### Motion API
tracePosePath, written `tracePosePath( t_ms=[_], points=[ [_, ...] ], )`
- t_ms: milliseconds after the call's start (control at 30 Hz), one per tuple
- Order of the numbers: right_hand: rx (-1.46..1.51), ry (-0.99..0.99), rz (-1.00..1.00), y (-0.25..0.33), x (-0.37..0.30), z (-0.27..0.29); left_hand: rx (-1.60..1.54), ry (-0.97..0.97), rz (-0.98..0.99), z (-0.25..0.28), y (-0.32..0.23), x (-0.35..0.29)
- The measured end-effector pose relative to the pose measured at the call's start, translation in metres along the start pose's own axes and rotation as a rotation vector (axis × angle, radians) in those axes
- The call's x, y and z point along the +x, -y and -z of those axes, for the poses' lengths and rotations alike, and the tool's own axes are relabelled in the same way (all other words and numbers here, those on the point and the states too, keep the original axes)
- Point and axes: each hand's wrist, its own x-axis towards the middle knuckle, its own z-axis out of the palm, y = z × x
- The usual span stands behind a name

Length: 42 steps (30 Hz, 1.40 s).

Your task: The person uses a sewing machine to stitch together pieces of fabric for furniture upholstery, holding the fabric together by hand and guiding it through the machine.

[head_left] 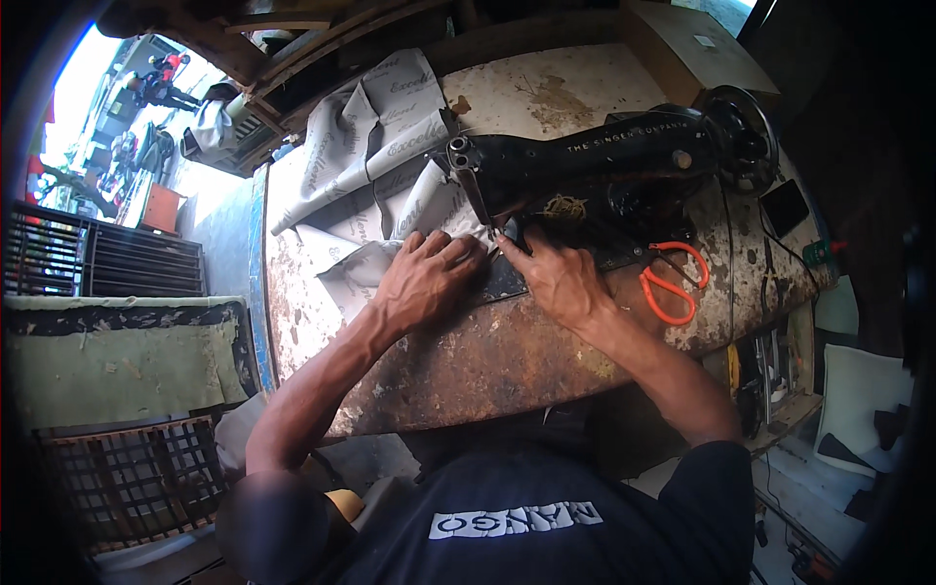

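Grey printed fabric [336, 146] lies folded and bunched at the left of a black sewing machine [624, 146], with one part reaching under its needle. My left hand [434, 278] is closed on this fabric just left of the needle, knuckles up and fingertips hidden. From the right, my right hand [565, 283] rests palm down at the machine's bed. One of its digits stretches to the presser foot, apart from the others, and I see nothing gripped in it. Scissors with orange handles [673, 283] lie right of this hand, their blades toward the machine.
The worn, stained table [468, 356] has a blue left edge [258, 283]. A handwheel [739, 141] stands at the machine's right end. Near it lie a dark flat object [783, 208] and a cable. A cardboard box [702, 49] sits at the back right.
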Motion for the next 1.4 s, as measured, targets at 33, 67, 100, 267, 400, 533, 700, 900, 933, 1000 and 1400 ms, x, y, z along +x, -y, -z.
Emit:
tracePosePath(
  t_ms=[33, 67, 100, 267, 400, 533, 700, 900, 933, 1000, 1400],
  points=[
    [0.017, -0.001, -0.002, -0.001, 0.0, -0.002, -0.018, -0.017, 0.014, -0.003, -0.001, 0.0],
    [0.035, -0.002, -0.003, -0.001, 0.001, -0.002, -0.035, -0.034, 0.028, -0.004, -0.002, 0.001],
    [0.034, 0.0, -0.003, -0.001, 0.0, -0.001, -0.037, -0.035, 0.029, -0.003, -0.004, 0.001],
    [0.038, 0.0, -0.023, -0.003, 0.001, 0.004, -0.069, -0.08, 0.052, -0.003, -0.01, 0.005],
    [0.043, 0.001, -0.037, -0.006, -0.002, 0.001, -0.061, -0.115, 0.053, -0.01, -0.015, 0.008],
    [0.026, -0.014, -0.014, -0.002, 0.005, -0.004, -0.065, -0.1, 0.111, -0.008, -0.012, -0.001],
    [-0.019, -0.056, -0.017, -0.003, 0.001, -0.003, -0.019, -0.086, 0.064, -0.008, -0.016, 0.003],
    [-0.047, -0.122, 0.042, -0.005, 0.0, -0.012, 0.016, -0.081, 0.065, -0.013, -0.02, -0.002],
    [-0.048, -0.128, 0.049, -0.006, 0.001, -0.014, 0.023, -0.085, 0.069, -0.014, -0.018, -0.002],
    [-0.047, -0.099, 0.015, -0.003, 0.003, -0.013, 0.035, -0.09, 0.067, -0.016, -0.017, -0.002],
    [0.03, -0.101, 0.09, -0.008, 0.0, -0.007, -0.241, -0.071, -0.055, 0.003, 0.033, 0.019]
  ],
)
